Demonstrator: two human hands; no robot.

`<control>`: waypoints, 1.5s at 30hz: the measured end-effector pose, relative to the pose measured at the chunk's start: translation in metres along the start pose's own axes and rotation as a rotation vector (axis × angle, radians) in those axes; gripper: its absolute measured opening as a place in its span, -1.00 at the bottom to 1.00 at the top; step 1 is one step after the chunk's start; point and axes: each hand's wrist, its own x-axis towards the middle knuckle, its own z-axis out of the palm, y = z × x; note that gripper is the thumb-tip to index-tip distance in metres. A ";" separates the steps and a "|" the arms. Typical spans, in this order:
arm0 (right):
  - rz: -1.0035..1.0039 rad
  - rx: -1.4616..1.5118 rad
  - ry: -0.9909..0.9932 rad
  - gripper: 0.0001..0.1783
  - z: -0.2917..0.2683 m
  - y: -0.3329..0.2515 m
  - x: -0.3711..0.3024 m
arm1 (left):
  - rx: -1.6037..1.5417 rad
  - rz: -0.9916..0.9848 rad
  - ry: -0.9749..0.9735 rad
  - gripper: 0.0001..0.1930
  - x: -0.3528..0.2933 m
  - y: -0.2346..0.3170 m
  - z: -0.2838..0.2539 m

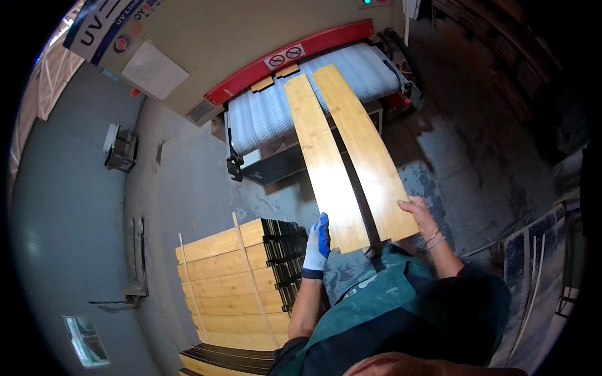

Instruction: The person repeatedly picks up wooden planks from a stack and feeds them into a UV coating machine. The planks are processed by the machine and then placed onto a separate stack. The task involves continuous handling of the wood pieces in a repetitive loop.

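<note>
Two long pale wooden planks lie side by side in front of me, their far ends over the white mesh conveyor belt [257, 122]. At the near left edge of the left plank [323, 163], my left hand [316, 245], in a white and blue glove, is closed on it with some fingers hidden beneath. My bare right hand [420, 214] grips the near right corner of the right plank [367, 144], thumb on top and the other fingers mostly out of sight. A dark narrow gap separates the two boards.
Two further plank ends [263, 83] show under the machine's red bar [288, 57]. At lower left stands a stack of planks [229, 276] with thin strips laid across it. A pallet jack [135, 257] is by the left wall; a worn panel [527, 282] stands at right.
</note>
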 end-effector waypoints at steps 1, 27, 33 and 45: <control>-0.002 -0.006 -0.007 -0.65 -0.002 -0.004 0.004 | -0.003 -0.002 -0.007 -0.61 0.008 -0.004 -0.004; 0.077 0.191 -0.126 -0.59 -0.036 -0.014 0.189 | 0.144 0.141 -0.116 -0.46 0.163 0.023 -0.002; -0.021 0.208 -0.150 -0.65 -0.029 -0.027 0.196 | -0.034 0.137 -0.166 -0.37 0.159 0.049 -0.003; 0.173 0.374 -0.318 -0.34 -0.078 -0.033 0.238 | -0.645 0.039 -0.215 -0.38 0.127 0.006 -0.039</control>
